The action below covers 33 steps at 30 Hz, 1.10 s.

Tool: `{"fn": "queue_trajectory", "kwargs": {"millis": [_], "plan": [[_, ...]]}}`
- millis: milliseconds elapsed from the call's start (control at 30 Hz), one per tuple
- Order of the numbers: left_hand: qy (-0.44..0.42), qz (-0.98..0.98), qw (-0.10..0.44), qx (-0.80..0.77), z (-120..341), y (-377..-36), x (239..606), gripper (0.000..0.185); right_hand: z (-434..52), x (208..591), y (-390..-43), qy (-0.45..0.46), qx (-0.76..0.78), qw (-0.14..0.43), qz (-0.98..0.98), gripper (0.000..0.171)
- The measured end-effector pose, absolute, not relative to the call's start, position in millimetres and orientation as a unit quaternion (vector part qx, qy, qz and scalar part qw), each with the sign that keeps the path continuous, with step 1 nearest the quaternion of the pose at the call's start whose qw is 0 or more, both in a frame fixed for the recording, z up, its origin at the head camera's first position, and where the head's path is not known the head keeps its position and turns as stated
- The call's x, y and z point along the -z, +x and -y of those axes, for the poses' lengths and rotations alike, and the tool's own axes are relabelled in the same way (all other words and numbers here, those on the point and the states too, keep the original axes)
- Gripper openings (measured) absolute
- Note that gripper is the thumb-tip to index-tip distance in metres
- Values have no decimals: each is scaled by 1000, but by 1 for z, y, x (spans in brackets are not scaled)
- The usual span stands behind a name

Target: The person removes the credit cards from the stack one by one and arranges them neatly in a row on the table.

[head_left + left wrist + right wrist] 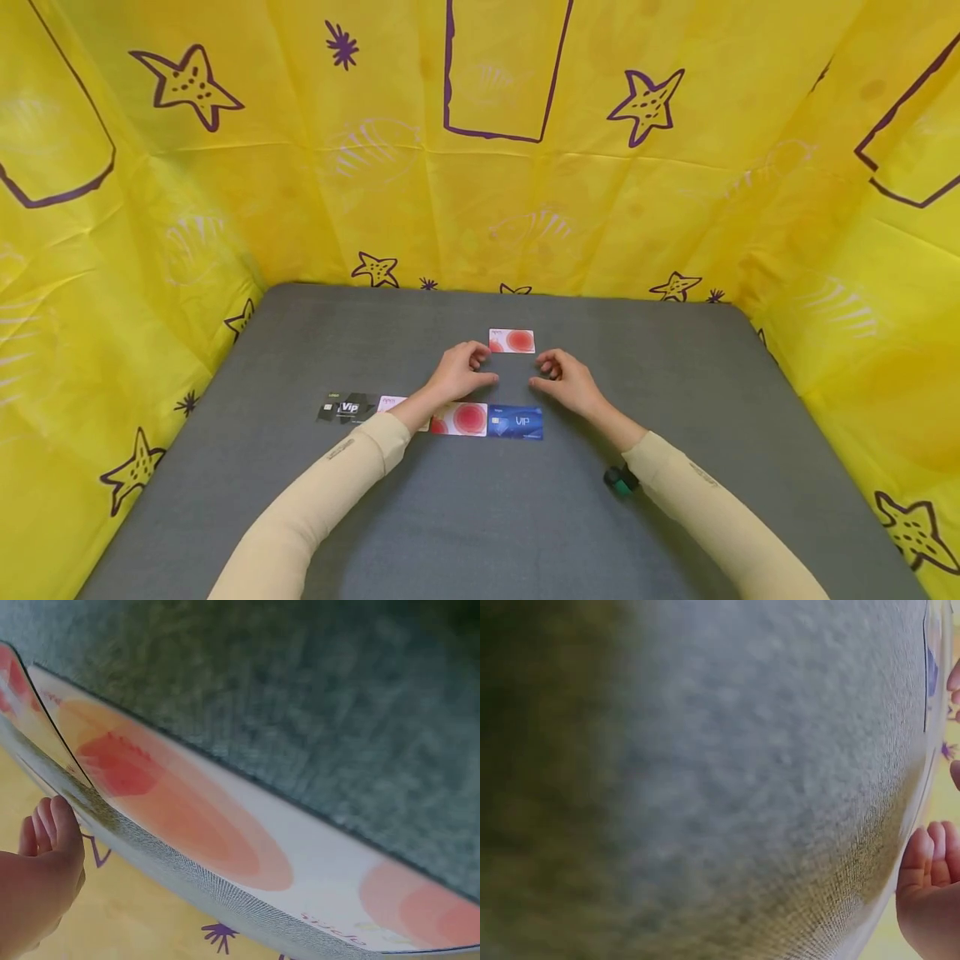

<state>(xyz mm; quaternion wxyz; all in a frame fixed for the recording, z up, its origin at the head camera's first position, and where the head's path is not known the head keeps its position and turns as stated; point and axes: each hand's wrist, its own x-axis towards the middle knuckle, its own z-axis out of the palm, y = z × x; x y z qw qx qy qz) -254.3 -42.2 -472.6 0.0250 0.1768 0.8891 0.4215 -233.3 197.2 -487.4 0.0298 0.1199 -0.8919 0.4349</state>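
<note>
Both hands rest on the grey mat (480, 517) with fingers loosely curled, holding nothing. My left hand (482, 365) lies just left of and below a white card with red circles (512, 341). My right hand (542, 372) lies just right of and below that card. Neither hand touches it. Nearer me runs a row of cards: a black VIP card (345, 408), a white-pink card (390, 403) partly under my left forearm, a red-circle card (461, 418) and a blue VIP card (516, 422). The left wrist view shows a red-circle card (187, 817) close up beside curled fingers (45, 847).
Yellow sheeting with purple starfish (187, 83) walls the mat at the back and on both sides. A small green-black device (619, 481) sits at my right wrist. The right wrist view holds blurred grey mat (705, 780) and fingertips (930, 885).
</note>
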Motion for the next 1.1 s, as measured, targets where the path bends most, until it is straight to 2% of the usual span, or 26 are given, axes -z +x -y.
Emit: {"fn": "queue_trajectory", "kwargs": {"millis": [200, 1100], "plan": [[153, -890, 26, -429, 40, -262, 474, 43, -194, 485, -243, 92, -422, 14, 902, 39], [110, -912, 12, -394, 25, -287, 469, 42, -186, 486, -278, 60, -405, 31, 912, 45]]}}
